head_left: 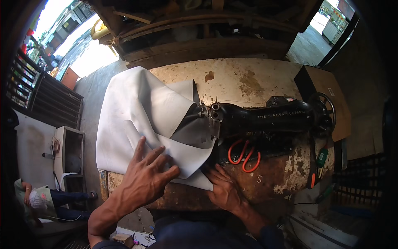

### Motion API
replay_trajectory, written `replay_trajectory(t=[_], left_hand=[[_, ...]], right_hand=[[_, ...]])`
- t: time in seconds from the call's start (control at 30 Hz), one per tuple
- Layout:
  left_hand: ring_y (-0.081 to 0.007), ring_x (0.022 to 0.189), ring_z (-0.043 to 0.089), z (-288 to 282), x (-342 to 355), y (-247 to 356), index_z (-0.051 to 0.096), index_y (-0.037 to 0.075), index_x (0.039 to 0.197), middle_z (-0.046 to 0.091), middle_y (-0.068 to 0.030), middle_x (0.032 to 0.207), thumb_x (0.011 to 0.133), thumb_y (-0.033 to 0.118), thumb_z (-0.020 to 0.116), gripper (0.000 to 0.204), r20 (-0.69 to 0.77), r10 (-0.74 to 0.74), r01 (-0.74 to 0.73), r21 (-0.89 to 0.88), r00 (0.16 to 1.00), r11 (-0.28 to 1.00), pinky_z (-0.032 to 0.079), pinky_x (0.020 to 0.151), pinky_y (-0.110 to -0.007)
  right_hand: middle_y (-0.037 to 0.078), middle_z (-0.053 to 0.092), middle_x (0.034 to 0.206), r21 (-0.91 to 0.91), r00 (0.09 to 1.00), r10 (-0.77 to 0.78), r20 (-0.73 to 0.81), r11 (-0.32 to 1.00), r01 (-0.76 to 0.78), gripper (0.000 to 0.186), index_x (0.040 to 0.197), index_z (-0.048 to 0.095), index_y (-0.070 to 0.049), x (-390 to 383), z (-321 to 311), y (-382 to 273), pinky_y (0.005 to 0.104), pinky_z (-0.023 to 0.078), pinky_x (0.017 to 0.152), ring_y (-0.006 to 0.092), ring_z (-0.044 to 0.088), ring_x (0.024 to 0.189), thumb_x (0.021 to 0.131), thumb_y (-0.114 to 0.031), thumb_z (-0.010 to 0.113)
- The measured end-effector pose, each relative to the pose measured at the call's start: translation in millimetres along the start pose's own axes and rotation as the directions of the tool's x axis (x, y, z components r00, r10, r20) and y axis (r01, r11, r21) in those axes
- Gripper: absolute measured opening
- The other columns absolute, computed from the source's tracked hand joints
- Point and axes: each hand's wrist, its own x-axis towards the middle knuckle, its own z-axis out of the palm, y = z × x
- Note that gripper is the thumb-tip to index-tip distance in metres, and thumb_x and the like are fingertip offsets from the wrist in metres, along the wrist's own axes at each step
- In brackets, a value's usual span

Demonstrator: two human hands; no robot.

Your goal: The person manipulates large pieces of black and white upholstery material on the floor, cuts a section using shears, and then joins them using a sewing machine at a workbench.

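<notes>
A large sheet of white, leather-like material [118, 128] with a grey underside lies folded and bunched over the left of the table. Its inner edge is at the needle end of a black sewing machine [265, 116]; the needle itself is hard to make out. My left hand [147, 174] rests on the sheet's near fold with its fingers spread. Just in front of the machine, my right hand [226, 189] grips the sheet's near corner, its fingers close together and partly hidden. Orange-handled scissors [244, 157] lie beside the machine bed, right of my right hand.
The worn wooden table [248, 79] has peeling paint. A cardboard box [327, 91] stands behind the machine's handwheel [325, 110]. A green-handled tool [321, 157] and an orange-tipped tool [311, 180] are at the right edge. A person [45, 199] sits at the lower left.
</notes>
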Motion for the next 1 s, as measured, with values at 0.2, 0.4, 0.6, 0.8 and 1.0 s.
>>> replay_trajectory(t=[0.2, 0.4, 0.6, 0.8, 1.0], left_hand=[[-0.0396, 0.093, 0.069, 6.9, 46.4, 60.4, 0.054, 0.006, 0.119, 0.061, -0.0166, 0.099, 0.09, 0.037, 0.075, 0.047, 0.407, 0.085, 0.198, -0.602, 0.909, 0.774, 0.054, 0.073, -0.051], [-0.0396, 0.121, 0.058, 3.7, 28.1, -0.3, 0.053, 0.007, 0.148, 0.059, -0.0209, 0.129, 0.093, 0.049, 0.071, 0.072, 0.122, 0.001, 0.069, -0.568, 0.992, 0.82, 0.046, 0.107, -0.05], [-0.0345, 0.156, 0.03, 27.6, 20.7, -105.8, 0.069, 0.017, 0.132, 0.056, -0.0073, 0.151, 0.089, 0.002, 0.07, 0.045, 0.088, -0.09, 0.094, -0.039, 0.992, 0.995, 0.023, 0.13, -0.055], [-0.0244, 0.088, 0.069, -18.4, 14.8, -108.4, 0.075, 0.013, 0.104, 0.068, -0.0041, 0.087, 0.086, 0.015, 0.072, 0.018, 0.381, -0.048, 0.033, 0.046, 0.923, 0.998, 0.048, 0.104, -0.048], [-0.0153, 0.076, 0.067, -56.0, -74.9, 54.8, 0.07, 0.014, 0.099, 0.06, -0.0016, 0.082, 0.068, 0.019, 0.077, 0.032, 0.119, 0.373, -0.339, -0.234, 0.92, 0.911, 0.057, 0.06, -0.032]], right_hand=[[0.011, 0.074, 0.109, 0.031, 0.998, -0.054, -0.03, 0.998, 0.055, 0.024, 0.096, 0.077, -0.006, -13.0, -33.6, 5.2, 0.0539, 0.043, 0.117, 0.0291, 0.07, 0.11, 0.074, -0.009, 0.069], [0.004, 0.063, 0.069, 0.015, 0.998, -0.045, -0.037, 0.999, 0.045, 0.014, 0.08, 0.072, -0.009, -16.2, -34.4, 18.6, 0.0545, 0.045, 0.115, 0.0255, 0.068, 0.071, 0.069, -0.002, 0.067], [0.005, 0.066, 0.071, 0.049, 0.999, -0.036, -0.017, 0.998, 0.037, 0.019, 0.085, 0.074, -0.009, -13.2, -25.8, 20.8, 0.0543, 0.045, 0.113, 0.0267, 0.069, 0.069, 0.069, -0.002, 0.067], [0.01, 0.068, 0.069, -0.011, 0.999, -0.004, -0.048, 1.0, 0.003, 0.023, 0.084, 0.077, -0.009, -21.6, -16.3, 21.6, 0.0556, 0.044, 0.115, 0.0291, 0.069, 0.067, 0.063, -0.008, 0.071], [0.019, 0.076, 0.093, 0.038, 0.984, 0.083, 0.155, 0.995, -0.09, 0.036, 0.097, 0.078, -0.002, -50.4, -18.0, 40.6, 0.0544, 0.046, 0.108, 0.0366, 0.073, 0.095, 0.065, -0.018, 0.082]])
